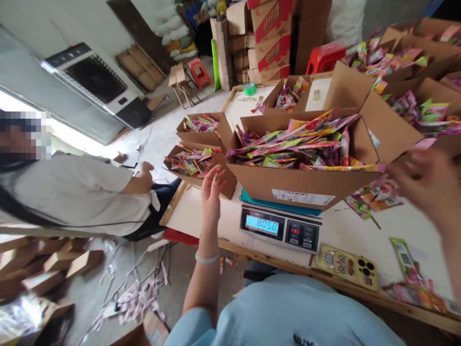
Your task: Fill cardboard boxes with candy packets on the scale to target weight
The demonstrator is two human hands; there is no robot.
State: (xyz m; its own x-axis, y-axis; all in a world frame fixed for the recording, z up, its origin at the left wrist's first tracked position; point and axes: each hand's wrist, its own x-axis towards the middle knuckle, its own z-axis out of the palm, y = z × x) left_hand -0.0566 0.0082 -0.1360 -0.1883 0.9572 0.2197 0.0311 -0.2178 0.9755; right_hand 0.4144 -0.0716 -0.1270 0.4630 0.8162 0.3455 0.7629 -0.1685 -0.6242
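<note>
My left hand (212, 192) is raised with its fingers loosely spread, holding nothing. Just to its right is the large open carton (259, 180), filled with a heap of colourful packets (288, 144). My right hand (419, 180) is at the far end of that carton, beside its outspread flap (391, 122); it is blurred, and I cannot tell whether its fingers grip anything.

Between my hands and nearer to me, the scale (281, 228) stands on the bench (194, 211), its lit display reading 8058. The carton sits over the scale's teal platform (248, 197). The phone (345, 266) lies nearer to me than my right hand and to its left, just beside the scale. A few loose packets (378, 197) lie on the bench to the left of my right hand, and more packets (405, 262) are on the near side of it.

Right behind my left hand is a small carton (225, 185) of packets, with another small box (226, 132) beyond it. Well to the left of that hand, a person in a white shirt (82, 187) sits with one forearm held forward.
</note>
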